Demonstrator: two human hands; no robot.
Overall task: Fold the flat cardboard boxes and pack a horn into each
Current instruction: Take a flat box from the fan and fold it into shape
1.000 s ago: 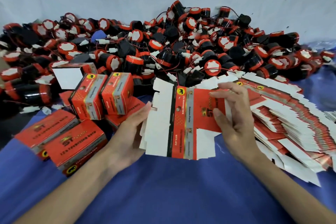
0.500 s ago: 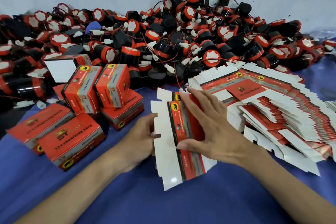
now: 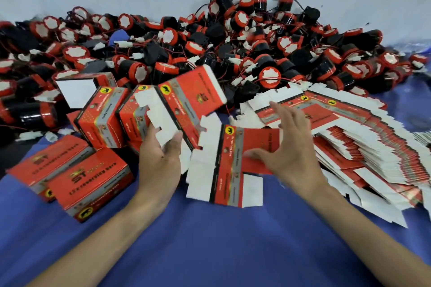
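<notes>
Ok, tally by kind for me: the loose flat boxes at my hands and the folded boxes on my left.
Loose flat boxes: 2, the raised flat box held by the left hand and the lower flat box under the right hand.
Folded boxes: 5 in plain sight; more may hide beneath.
Total: 7

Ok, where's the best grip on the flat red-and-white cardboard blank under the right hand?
Probably the red panel on its right, pinched from the right: the flat red-and-white cardboard blank lies on the blue cloth with that edge under the right hand, and its notched white flaps look flimsy. The left hand grips a second, raised cardboard blank.
</notes>
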